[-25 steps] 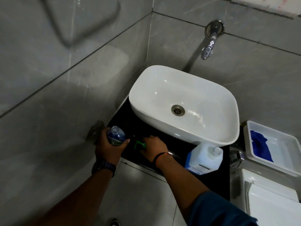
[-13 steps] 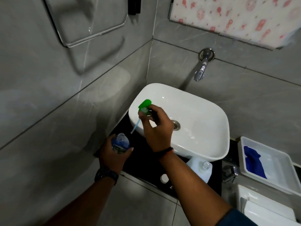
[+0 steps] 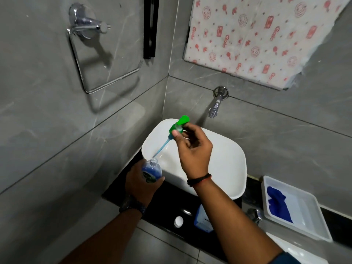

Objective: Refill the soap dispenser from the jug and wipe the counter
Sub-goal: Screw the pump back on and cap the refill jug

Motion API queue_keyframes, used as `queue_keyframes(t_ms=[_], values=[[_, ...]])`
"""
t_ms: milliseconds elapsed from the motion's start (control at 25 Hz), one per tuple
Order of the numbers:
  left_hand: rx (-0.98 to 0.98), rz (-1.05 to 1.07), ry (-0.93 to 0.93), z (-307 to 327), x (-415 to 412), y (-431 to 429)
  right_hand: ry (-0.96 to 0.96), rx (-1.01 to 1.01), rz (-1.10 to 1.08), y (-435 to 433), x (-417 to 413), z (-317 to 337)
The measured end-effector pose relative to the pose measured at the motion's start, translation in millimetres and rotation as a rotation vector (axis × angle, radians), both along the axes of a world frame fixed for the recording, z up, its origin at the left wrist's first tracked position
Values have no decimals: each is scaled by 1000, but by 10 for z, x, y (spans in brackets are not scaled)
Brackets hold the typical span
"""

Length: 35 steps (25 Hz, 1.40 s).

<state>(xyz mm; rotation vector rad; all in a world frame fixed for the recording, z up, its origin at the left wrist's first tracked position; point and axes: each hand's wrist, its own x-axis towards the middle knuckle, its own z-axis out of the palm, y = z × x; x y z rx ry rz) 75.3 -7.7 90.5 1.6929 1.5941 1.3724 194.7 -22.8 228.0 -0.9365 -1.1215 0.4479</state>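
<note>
Holding the soap bottle (image 3: pixel 151 171) upright at the front-left corner of the sink (image 3: pixel 224 155), the left hand (image 3: pixel 141 184) wraps around its body. The right hand (image 3: pixel 192 149) pinches the green pump (image 3: pixel 179 125) above the sink, its tube just over the bottle's open neck. The jug (image 3: pixel 202 219) stands on the counter (image 3: pixel 163 212) before the sink, a white cap (image 3: pixel 178 221) beside it.

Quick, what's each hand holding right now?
Left hand: closed around the soap bottle.
Right hand: closed on the green pump, lifted out.
</note>
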Motion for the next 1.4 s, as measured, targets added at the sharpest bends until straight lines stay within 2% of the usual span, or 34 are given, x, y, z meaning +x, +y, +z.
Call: queue_keyframes(t_ms=[120, 320, 480, 640, 840, 1160, 1400], values=[[-5, 4, 27, 74, 47, -14, -67, -26, 13, -1, 39, 45], [32, -29, 116, 233, 142, -21, -284, -285, 144, -29, 85, -159], [39, -52, 46, 333, 211, -46, -279, -406, 126, -24, 165, -268], [57, -68, 72, 354, 222, -19, -348, -451, 95, -51, 234, -318], [111, -36, 73, 324, 264, -24, -363, -427, -1, -104, 117, -356], [91, -2, 57, 222, 211, 5, -351, -398, -115, -156, 49, -428], [122, -19, 18, 231, 222, 45, -335, -441, -53, -168, -17, -464]])
